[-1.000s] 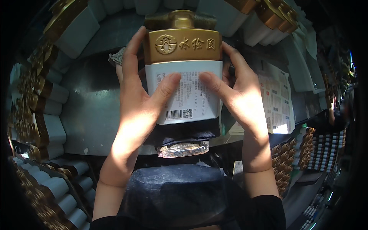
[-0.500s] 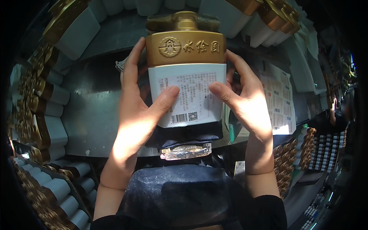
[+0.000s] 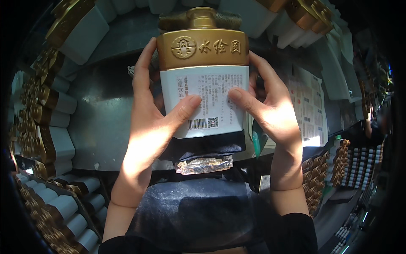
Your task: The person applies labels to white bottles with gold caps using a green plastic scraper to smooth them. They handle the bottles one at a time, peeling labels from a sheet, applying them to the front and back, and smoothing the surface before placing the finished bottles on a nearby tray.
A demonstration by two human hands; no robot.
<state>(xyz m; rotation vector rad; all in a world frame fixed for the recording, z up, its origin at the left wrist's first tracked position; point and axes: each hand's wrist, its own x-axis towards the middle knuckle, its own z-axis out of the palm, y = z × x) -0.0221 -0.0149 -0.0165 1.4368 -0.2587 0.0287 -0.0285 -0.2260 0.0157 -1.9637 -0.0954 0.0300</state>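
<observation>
Between my two hands is a flat-sided bottle (image 3: 203, 76) with a gold neck and shoulder over a white body. A printed label with a barcode covers its white face. My left hand (image 3: 158, 106) grips the left edge, thumb pressed on the label's lower left. On the other edge my right hand (image 3: 268, 103) holds likewise, its thumb on the label's right part. The fingers behind the bottle are mostly hidden. Beneath the bottle's lower end lies a dark cloth (image 3: 207, 146), and a clear, shiny block (image 3: 204, 165) sits just below that.
Sheets of printed labels (image 3: 308, 106) lie right of my right hand on the grey metal table (image 3: 101, 122). Similar gold-and-white bottles (image 3: 55, 144) crowd the left side, with more bottles (image 3: 304, 21) at the far right. Rows of bottles (image 3: 359, 169) stand lower right. A green strip (image 3: 256, 144) hangs by the table edge.
The bottle has shifted very slightly up and to the left within my hands' hold. Both thumbs still press on the label.
</observation>
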